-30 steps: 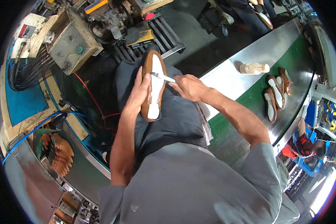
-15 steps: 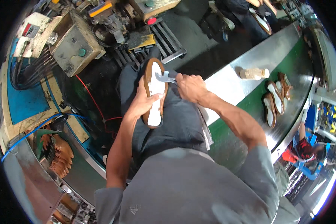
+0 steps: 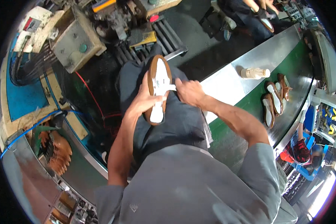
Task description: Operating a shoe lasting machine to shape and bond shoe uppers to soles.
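My left hand grips a brown shoe with its white underside turned up, resting over my lap. The fingers pass behind its left edge while the thumb lies across the underside. In my closed right hand is a short metal tool, whose flat end touches the middle of the shoe's underside. Its handle is hidden inside the fist, and glare blurs the tip.
On the green-topped metal bench at right stand a capped pale bottle and several brown shoes. Grimy machinery fills the upper left. Brown shoe-shaped pieces lie at lower left. A co-worker sits at the far end.
The metal tool and right hand have shifted slightly down, with the tool's end now lower on the underside. The shoe has moved a little right and tilted. The co-worker's hands have moved.
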